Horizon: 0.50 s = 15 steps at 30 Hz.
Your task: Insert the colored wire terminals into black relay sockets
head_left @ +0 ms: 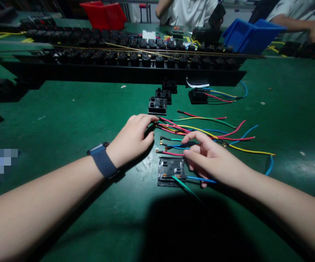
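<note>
My left hand (pixel 138 135), with a dark watch band on its wrist, reaches its fingertips to the terminal ends of several loose wires (pixel 206 128). Its thumb stands apart from the fingers. My right hand (pixel 210 156) hovers over the wires' near side, index finger and thumb apart. A red wire (pixel 171 153) runs up to that thumb; whether they touch, I cannot tell. Just below lies a black socket housing (pixel 171 167), open side up. A blue wire (pixel 198 179) and a green wire (pixel 186 187) come from its brass terminals. The right hand partly hides the blue wire.
Beyond the wires, several black housings (pixel 157 104) stand in a line. To their right is a wired black housing (pixel 198 96). A long black rack (pixel 124 72) of parts crosses the green table (pixel 92 225). Red (pixel 104 15) and blue bins (pixel 251 34) and two people are behind.
</note>
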Tool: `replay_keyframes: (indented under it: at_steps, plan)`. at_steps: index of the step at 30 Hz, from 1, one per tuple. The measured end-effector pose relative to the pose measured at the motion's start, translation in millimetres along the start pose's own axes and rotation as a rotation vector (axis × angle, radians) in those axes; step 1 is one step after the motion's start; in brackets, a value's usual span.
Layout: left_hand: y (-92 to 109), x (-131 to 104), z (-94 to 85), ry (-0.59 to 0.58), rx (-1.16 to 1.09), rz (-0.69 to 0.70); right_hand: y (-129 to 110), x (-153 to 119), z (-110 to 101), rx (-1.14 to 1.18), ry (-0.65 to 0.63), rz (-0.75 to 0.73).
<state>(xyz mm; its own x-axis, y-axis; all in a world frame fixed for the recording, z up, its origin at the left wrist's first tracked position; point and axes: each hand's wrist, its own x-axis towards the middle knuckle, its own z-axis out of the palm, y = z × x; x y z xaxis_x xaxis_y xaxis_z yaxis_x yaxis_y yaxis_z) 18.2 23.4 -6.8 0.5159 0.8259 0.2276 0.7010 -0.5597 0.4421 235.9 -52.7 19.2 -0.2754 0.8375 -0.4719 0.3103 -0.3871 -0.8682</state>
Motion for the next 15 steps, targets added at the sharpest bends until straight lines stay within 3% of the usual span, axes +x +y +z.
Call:
replay_keyframes:
  at_steps: [15]
  plan:
    - [2.8,1.7,-1.1,0.025,-0.171,-0.039,-1.5,0.2,0.6,-0.001,-0.027,0.018]
